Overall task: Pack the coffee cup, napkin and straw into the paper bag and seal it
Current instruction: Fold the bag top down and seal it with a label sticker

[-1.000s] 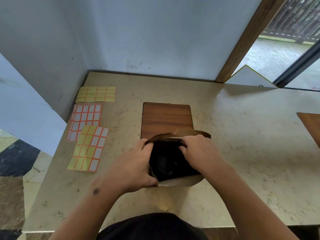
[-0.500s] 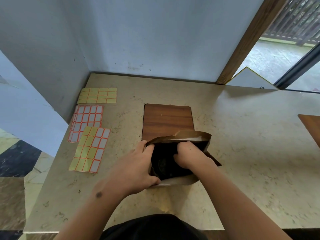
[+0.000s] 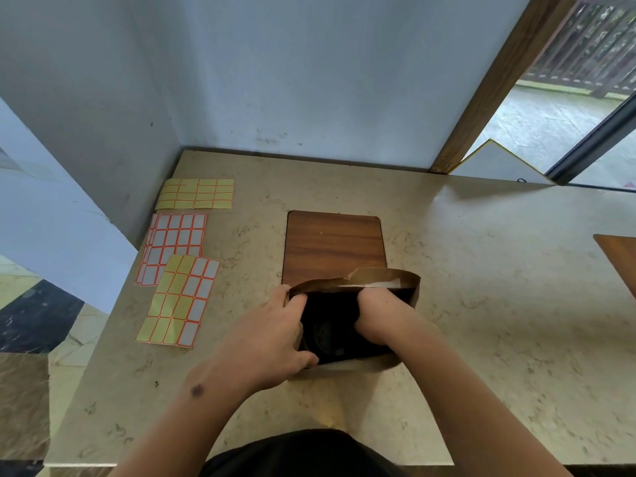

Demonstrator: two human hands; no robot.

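Observation:
A brown paper bag [image 3: 389,278] stands open on the counter, just in front of me. My left hand [image 3: 275,335] grips the bag's left rim, thumb outside, fingers curled over the edge. My right hand [image 3: 382,313] reaches down inside the bag's mouth, fingers hidden in the dark interior. A round dark lid of the coffee cup [image 3: 325,333] shows faintly at the bag's bottom. A white strip, perhaps the napkin [image 3: 375,284], lies against the bag's far inner wall. No straw is visible.
A wooden board [image 3: 334,246] lies flat right behind the bag. Three label sticker sheets [image 3: 179,266] sit at the left of the marble counter [image 3: 499,304]. Another wooden board [image 3: 619,256] pokes in at the right edge. Walls close the back and left.
My right hand has gone from the bag's top rim down into the bag. The bag's mouth has opened wider and squarer. My left hand keeps its hold on the left rim.

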